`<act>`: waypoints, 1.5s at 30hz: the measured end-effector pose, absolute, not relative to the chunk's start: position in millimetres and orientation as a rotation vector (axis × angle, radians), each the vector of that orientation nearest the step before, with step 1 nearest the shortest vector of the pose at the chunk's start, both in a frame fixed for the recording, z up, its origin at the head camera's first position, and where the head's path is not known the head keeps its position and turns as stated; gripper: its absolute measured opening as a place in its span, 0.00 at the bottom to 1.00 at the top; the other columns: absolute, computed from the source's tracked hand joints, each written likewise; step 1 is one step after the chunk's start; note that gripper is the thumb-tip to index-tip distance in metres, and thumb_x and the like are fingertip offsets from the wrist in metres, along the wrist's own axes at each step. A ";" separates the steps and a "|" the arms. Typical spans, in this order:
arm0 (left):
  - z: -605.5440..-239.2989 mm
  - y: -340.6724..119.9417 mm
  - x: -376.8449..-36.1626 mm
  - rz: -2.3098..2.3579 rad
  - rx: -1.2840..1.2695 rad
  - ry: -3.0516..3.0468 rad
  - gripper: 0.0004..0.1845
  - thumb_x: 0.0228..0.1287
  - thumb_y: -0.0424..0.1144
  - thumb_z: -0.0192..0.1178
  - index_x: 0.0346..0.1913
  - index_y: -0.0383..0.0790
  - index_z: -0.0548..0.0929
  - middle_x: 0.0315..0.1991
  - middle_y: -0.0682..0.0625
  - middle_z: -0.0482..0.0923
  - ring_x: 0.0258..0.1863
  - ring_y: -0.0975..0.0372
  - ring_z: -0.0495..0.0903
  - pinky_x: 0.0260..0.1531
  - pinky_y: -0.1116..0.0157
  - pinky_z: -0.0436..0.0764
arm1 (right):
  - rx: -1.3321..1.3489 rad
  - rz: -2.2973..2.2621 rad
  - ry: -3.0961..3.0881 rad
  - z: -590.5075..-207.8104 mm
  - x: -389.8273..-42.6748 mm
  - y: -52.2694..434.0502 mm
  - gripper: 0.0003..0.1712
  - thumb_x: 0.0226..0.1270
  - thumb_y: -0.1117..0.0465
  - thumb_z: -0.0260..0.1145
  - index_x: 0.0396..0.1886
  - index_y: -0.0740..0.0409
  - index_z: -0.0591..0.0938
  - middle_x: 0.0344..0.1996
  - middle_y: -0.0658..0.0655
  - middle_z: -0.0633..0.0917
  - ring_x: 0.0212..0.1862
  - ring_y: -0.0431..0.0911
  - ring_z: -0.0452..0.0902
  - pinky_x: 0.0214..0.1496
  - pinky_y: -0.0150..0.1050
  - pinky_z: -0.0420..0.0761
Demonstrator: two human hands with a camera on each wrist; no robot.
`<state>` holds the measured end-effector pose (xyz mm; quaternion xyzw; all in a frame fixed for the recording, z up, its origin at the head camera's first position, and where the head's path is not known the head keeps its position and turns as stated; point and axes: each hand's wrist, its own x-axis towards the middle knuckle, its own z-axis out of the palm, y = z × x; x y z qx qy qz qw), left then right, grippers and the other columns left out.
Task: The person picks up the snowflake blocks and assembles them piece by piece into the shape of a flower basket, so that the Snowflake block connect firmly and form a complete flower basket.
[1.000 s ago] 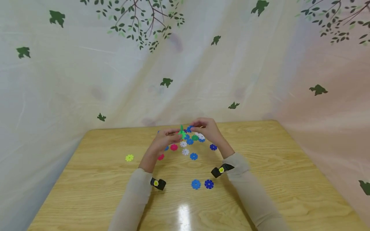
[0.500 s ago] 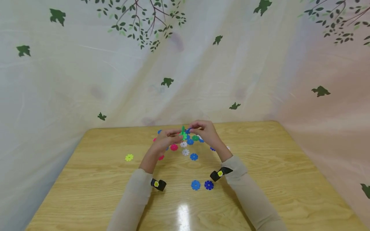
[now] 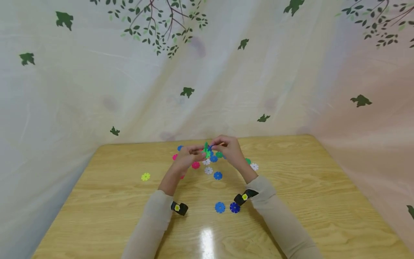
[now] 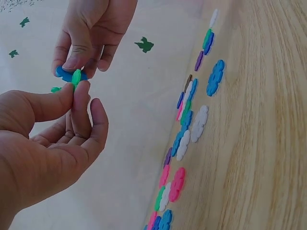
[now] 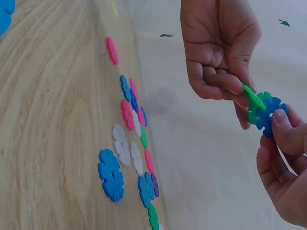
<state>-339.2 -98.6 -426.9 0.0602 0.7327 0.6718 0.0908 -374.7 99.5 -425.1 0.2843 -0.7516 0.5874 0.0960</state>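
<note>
Above the middle of the bench (image 3: 291, 201), at the head view's centre, the left hand (image 3: 185, 158) pinches a green snowflake piece (image 5: 254, 103) while the right hand (image 3: 229, 149) pinches a blue snowflake piece (image 5: 271, 115) against it. To join them well, line up the two slots crosswise, hold the green one steady, and press the blue one straight in without twisting.

Loose discs (image 3: 208, 170) beneath; bare table (image 3: 291, 223) nearer.
</note>
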 end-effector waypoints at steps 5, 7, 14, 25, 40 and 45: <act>-423.8 -97.5 -338.7 2.023 0.197 2.200 0.21 0.73 0.28 0.58 0.66 0.28 0.76 0.37 0.49 0.80 0.42 0.59 0.83 0.65 0.45 0.77 | 0.827 1.731 -2.153 -423.0 -367.3 90.4 0.04 0.63 0.78 0.68 0.33 0.70 0.87 0.34 0.69 0.86 0.35 0.40 0.84 0.40 0.29 0.85; -421.6 -97.5 -338.6 2.036 0.209 2.210 0.20 0.73 0.27 0.58 0.65 0.27 0.76 0.35 0.51 0.80 0.40 0.61 0.82 0.64 0.45 0.77 | 0.827 1.716 -2.135 -420.9 -365.2 87.9 0.05 0.63 0.78 0.68 0.32 0.69 0.87 0.33 0.68 0.86 0.35 0.41 0.84 0.40 0.29 0.85; -414.7 -95.2 -334.9 2.050 0.239 2.154 0.20 0.72 0.28 0.60 0.65 0.30 0.77 0.40 0.51 0.80 0.46 0.54 0.85 0.67 0.44 0.75 | 0.853 1.761 -2.162 -416.2 -366.9 96.4 0.04 0.65 0.73 0.69 0.38 0.71 0.87 0.39 0.69 0.87 0.37 0.36 0.84 0.43 0.30 0.86; -414.8 -101.5 -331.5 1.936 0.306 2.138 0.31 0.69 0.36 0.65 0.73 0.44 0.71 0.75 0.40 0.64 0.74 0.45 0.65 0.73 0.40 0.64 | 1.023 1.670 -2.329 -404.3 -364.7 111.4 0.13 0.72 0.66 0.66 0.53 0.65 0.86 0.48 0.65 0.88 0.49 0.54 0.87 0.50 0.38 0.87; -419.5 -114.9 -339.8 2.034 0.325 2.169 0.27 0.71 0.31 0.61 0.71 0.39 0.71 0.51 0.47 0.78 0.56 0.42 0.81 0.59 0.59 0.82 | 1.346 1.373 -2.714 -412.7 -358.1 131.8 0.11 0.69 0.63 0.70 0.47 0.63 0.84 0.36 0.55 0.87 0.38 0.41 0.82 0.41 0.34 0.83; -421.8 -119.8 -342.5 2.056 0.325 2.163 0.29 0.71 0.30 0.61 0.73 0.39 0.69 0.47 0.48 0.79 0.51 0.48 0.85 0.54 0.63 0.84 | 1.675 1.209 -2.862 -428.6 -340.7 137.4 0.14 0.64 0.61 0.75 0.46 0.62 0.85 0.33 0.52 0.87 0.36 0.36 0.81 0.41 0.33 0.83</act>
